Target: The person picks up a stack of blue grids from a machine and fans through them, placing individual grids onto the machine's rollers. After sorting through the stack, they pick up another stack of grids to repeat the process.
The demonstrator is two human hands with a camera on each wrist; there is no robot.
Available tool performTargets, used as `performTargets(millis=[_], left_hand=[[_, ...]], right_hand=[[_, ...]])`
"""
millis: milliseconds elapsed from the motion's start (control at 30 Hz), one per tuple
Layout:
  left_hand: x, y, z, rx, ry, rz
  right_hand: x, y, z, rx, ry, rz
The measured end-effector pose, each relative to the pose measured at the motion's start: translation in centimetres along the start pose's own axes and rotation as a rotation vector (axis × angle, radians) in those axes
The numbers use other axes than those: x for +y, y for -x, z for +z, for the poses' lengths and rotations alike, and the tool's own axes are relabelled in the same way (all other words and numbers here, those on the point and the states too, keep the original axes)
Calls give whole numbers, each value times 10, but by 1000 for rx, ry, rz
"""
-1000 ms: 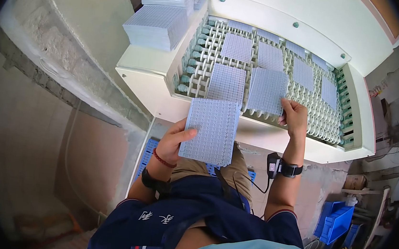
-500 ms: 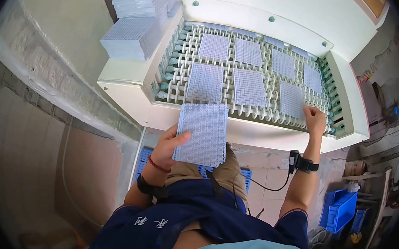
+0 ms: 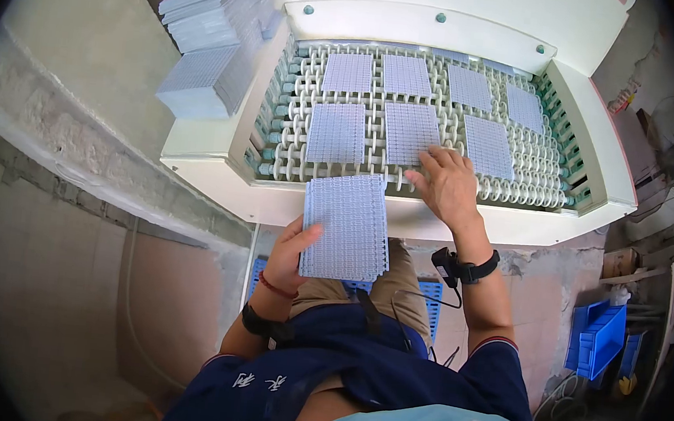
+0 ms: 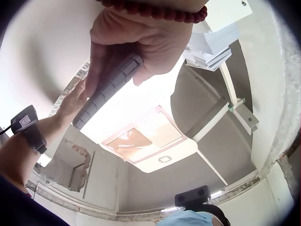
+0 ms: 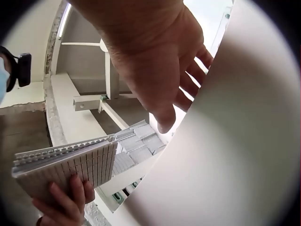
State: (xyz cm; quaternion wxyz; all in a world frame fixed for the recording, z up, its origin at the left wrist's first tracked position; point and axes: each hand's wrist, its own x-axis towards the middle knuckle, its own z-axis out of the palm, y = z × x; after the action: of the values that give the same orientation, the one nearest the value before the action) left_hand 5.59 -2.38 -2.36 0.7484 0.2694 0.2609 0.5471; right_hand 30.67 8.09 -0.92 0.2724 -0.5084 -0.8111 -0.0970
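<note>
My left hand (image 3: 289, 248) grips a stack of pale blue gridded circuit board panels (image 3: 345, 226), thumb on top, in front of a roller conveyor. The left wrist view shows that stack edge-on (image 4: 108, 92) in the palm. The right hand (image 3: 451, 187) reaches over the conveyor's front edge with fingers spread, fingertips at the lower right corner of the middle front panel (image 3: 409, 132). Beside this panel lie a left front panel (image 3: 336, 133) and a right front panel (image 3: 489, 148). In the right wrist view, the white machine edge partly hides the right fingers.
White ringed rollers (image 3: 444, 189) carry another row of panels (image 3: 469, 88) behind. Tall panel stacks (image 3: 195, 83) stand on the machine's left ledge. A white front wall (image 3: 547, 223) borders the rollers. Blue crates (image 3: 600, 341) sit on the floor at the right.
The right hand carried a panel rightward, laid it at the right of the front row, released it, and moved back left to the middle panel. The left hand keeps its stack; the head view shifted.
</note>
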Motion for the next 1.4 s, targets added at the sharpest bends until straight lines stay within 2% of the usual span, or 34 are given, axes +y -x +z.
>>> performTargets(millis=[100,200,267,300,367,433,467,500,567,633,767,833,867,900,967,1000,1067,1100,1133,1167,1233,1300,1333,1400], left_hand=[[-2,0,-4,-23,45,0],[-3,-6,-2,6,23,1],[-5,-8,1,16,-23,26],[-7,-10,0,16,-20,17],[-11,-19,-1,16,-56,60],[-13,-26,8,33,-57,80],[-14,-27,10,55,-63,103],[-14,-28,11,53,-61,102],[-15,-29,13,31,-84,109],[-11,-25,13,26,-70,103],[-3,-20,7,17,-52,94],[-5,-18,6,34,-44,96],[-6,-17,6,52,-41,92],[-8,-17,5,46,-38,97],[-12,-16,3,33,-16,44],[-12,-15,4,29,-18,46],[-13,-15,8,0,0,45],[-11,-15,10,5,-2,51],[-10,-14,13,12,-10,50],[-9,-12,13,23,-19,44],[-12,-13,10,38,-27,37],[-15,-15,10,31,-43,30],[-16,-16,12,39,-41,25],[-17,-19,13,39,-47,13]], right_hand=[[-3,2,-2,-14,11,65],[-7,1,-14,95,45,65],[-18,9,-29,33,-255,186],[-24,16,-33,28,-252,193],[-35,28,-37,-259,-857,443],[-48,42,-27,-398,-1201,519],[-52,42,-31,-425,-1235,667],[-47,43,-32,-424,-1232,668],[-23,45,-32,-306,-1307,789],[16,49,-38,-25,-1269,757],[137,49,-78,273,-925,840],[192,50,-90,288,-805,882],[213,51,-92,266,-637,909],[231,52,-90,272,-634,904],[261,59,-79,27,-53,774],[258,62,-77,43,35,693],[254,62,-73,98,89,723],[242,57,-72,143,142,752],[220,52,-77,210,136,698],[196,47,-80,197,125,697],[144,43,-76,202,-313,710],[81,50,-59,109,-757,681],[46,51,-61,-76,-943,667],[-10,61,-46,-303,-1343,684]])
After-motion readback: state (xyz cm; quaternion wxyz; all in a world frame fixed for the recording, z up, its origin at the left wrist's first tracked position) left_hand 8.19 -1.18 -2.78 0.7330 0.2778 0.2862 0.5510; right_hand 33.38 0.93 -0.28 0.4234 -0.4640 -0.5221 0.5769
